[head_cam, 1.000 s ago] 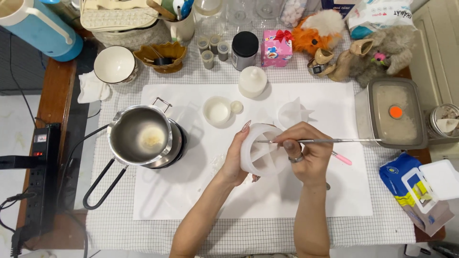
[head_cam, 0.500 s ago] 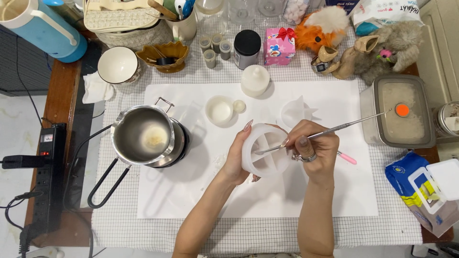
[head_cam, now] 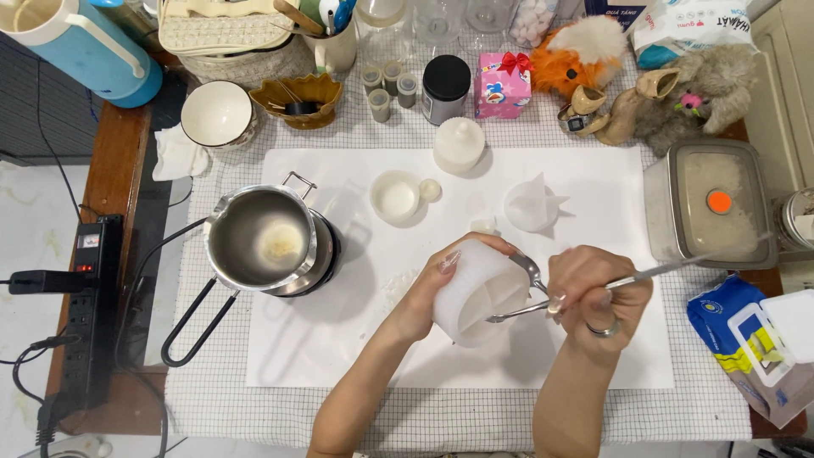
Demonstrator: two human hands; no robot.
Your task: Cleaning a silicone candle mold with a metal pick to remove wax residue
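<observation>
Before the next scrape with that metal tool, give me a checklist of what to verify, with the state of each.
1. Left hand grips the white mold: ok, fingers wrap its far side.
2. Right hand holds the metal tool: ok, pinched near its middle.
3. Tool tip reaches inside the mold: ok, it enters at the open rim.
4. Mold steady on the white sheet: cannot tell, it is tilted in the hand.
5. Pot on the burner well apart from both hands: ok.
6. What remains inside the mold: cannot tell, white on white.
</observation>
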